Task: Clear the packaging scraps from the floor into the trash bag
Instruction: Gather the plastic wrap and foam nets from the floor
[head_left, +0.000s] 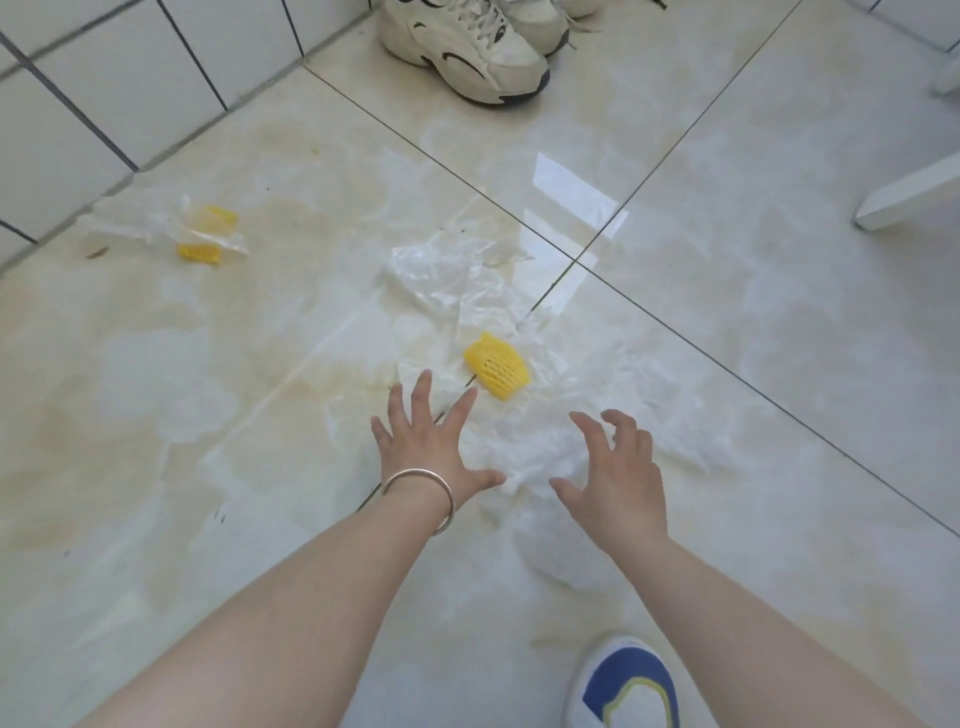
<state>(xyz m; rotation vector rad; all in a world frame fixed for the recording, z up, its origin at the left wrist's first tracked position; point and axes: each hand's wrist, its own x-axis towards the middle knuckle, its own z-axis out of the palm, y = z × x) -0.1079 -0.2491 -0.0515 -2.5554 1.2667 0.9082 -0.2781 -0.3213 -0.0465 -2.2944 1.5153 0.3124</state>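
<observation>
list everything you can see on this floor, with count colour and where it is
yellow foam net sleeves: 3, yellow; one beside the fingers, two far left by the wall
crumpled plastic: 1 heap, white, centre, under both hands
clear plastic wrap: 1, transparent, far left around the two sleeves
sneakers: 1 pair, cream, top centre
white furniture legs: 2, right edge
bangle: 1, silver, left wrist
shoe: 1, white and blue, bottom right
left hand: open, spread
right hand: open, curled
</observation>
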